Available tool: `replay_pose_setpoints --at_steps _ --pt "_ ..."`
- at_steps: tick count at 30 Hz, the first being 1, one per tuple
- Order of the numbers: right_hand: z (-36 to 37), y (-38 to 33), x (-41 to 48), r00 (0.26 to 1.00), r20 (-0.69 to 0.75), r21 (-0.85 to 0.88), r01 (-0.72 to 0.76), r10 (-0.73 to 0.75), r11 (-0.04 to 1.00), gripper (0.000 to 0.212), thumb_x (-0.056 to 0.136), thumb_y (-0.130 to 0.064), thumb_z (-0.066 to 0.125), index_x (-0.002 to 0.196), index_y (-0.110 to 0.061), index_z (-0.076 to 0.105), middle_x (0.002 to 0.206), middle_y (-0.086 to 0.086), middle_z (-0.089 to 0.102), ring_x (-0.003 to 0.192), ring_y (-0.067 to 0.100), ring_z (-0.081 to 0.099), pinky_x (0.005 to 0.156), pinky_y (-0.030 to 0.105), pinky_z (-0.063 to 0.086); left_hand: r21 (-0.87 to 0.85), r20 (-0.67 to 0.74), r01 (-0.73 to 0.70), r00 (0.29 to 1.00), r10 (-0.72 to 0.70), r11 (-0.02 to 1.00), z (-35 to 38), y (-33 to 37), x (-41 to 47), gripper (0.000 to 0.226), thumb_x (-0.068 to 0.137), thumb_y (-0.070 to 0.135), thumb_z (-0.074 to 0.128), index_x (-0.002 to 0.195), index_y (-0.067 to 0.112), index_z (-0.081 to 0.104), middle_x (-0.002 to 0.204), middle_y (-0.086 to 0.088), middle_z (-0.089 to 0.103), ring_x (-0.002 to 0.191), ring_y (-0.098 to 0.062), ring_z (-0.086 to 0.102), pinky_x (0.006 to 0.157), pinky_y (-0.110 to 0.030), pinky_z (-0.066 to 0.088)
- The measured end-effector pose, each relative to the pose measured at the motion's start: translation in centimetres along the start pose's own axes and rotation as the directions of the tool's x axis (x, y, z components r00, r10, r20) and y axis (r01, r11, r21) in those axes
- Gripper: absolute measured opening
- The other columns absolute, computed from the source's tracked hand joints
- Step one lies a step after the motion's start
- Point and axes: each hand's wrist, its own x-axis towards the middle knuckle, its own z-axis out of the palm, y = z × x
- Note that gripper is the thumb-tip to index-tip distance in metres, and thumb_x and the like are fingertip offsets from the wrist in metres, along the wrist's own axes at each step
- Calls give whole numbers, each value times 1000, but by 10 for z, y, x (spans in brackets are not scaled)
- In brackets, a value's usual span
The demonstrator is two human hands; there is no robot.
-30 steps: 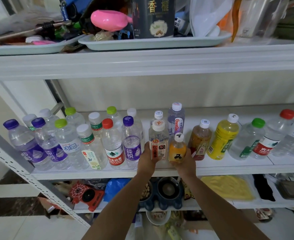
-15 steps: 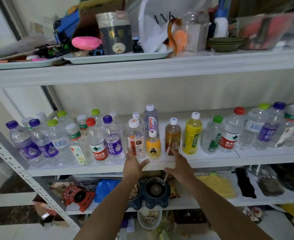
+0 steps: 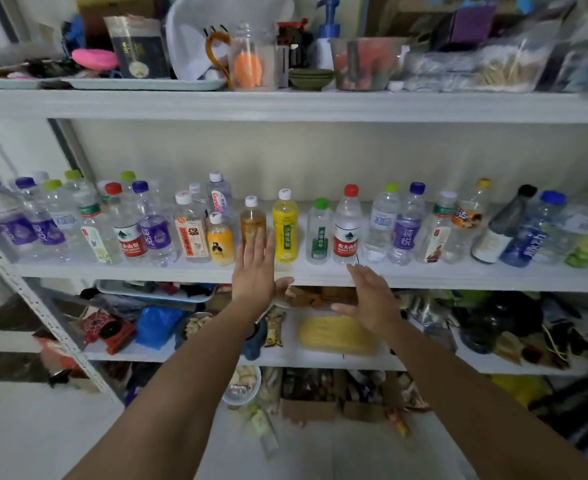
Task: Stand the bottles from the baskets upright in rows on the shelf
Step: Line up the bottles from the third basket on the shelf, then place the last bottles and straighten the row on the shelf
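Observation:
Several plastic bottles stand upright in rows along the white middle shelf (image 3: 320, 277). Among them are a small orange bottle (image 3: 220, 243), a white-labelled bottle (image 3: 191, 233), an amber bottle (image 3: 252, 220), a yellow bottle (image 3: 285, 232) and a red-capped water bottle (image 3: 346, 230). My left hand (image 3: 256, 268) is held flat with straight fingers just in front of the amber bottle, holding nothing. My right hand (image 3: 368, 299) hovers below the shelf edge, fingers relaxed and empty. No basket is in view.
The top shelf (image 3: 285, 105) carries trays, jars, bowls and bags. The shelf below the bottles holds a yellow packet (image 3: 334, 332), a blue bag (image 3: 157, 325), a red toy (image 3: 107, 330) and clutter. A slotted metal upright (image 3: 19, 289) slants at the left.
Both hands let go of the white-labelled and small orange bottles, which stay upright, and drew back from the shelf. The view pulled back and swung right, showing more bottles.

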Motion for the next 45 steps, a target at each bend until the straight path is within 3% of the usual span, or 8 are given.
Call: replay_pose_setpoints --at_steps 8,16,20,27,31,37,40,45 --pt "-5 58 -28 997 -57 -4 -62 61 998 96 78 -54 68 150 -14 18 157 8 20 145 23 16 118 40 12 20 77 -18 997 16 1000 9 43 -27 98 89 70 31 148 14 -22 157 -9 -23 146 -26 -18 120 -43 -6" --pt "83 48 -24 985 175 -32 18 -12 999 93 78 -59 64 147 -11 23 150 11 30 137 28 31 109 38 29 41 269 104 957 -112 994 95 -4 -82 96 90 66 38 150 15 -17 159 -8 -17 147 -26 -13 120 -42 -4" --pt "145 23 2 965 249 0 89 -86 996 94 79 -54 66 149 -11 21 153 11 26 140 27 25 113 38 24 88 354 188 912 -207 978 145 -49 -99 97 89 67 36 149 15 -19 158 -8 -20 147 -25 -15 121 -43 -4" --pt "310 13 31 905 412 44 99 -108 994 98 78 -59 63 152 -17 14 158 7 14 145 25 15 117 40 16 124 452 318 825 -339 940 278 -112 -144 96 88 68 34 150 16 -18 159 -9 -18 146 -28 -16 120 -43 -4" --pt "431 33 41 893 414 79 157 -175 984 103 65 -57 77 145 -7 35 150 15 35 138 32 35 111 41 27 105 454 420 786 -419 901 385 -127 -171 100 87 68 39 150 15 -16 159 -9 -18 146 -30 -15 116 -41 -10" --pt "634 85 32 857 489 185 81 -164 979 97 58 -47 84 135 -1 48 134 24 52 121 41 52 95 49 45 80 485 511 730 -481 856 571 -132 -222 101 85 68 42 149 13 -15 159 -9 -13 147 -30 -9 114 -41 -10" --pt "730 107 26 878 446 211 84 -172 974 98 64 -44 83 143 -9 38 145 16 42 133 32 41 104 42 38 107 508 507 711 -485 855 666 -140 -237 101 87 68 37 143 13 -26 156 -8 -23 146 -28 -17 116 -41 -10" --pt "866 133 18 855 488 228 65 -172 971 100 73 -54 71 150 -14 21 156 7 24 143 23 23 113 34 26 140 494 467 731 -471 873 787 -164 -242 98 89 67 37 146 16 -25 155 -7 -25 146 -27 -18 119 -43 -6"
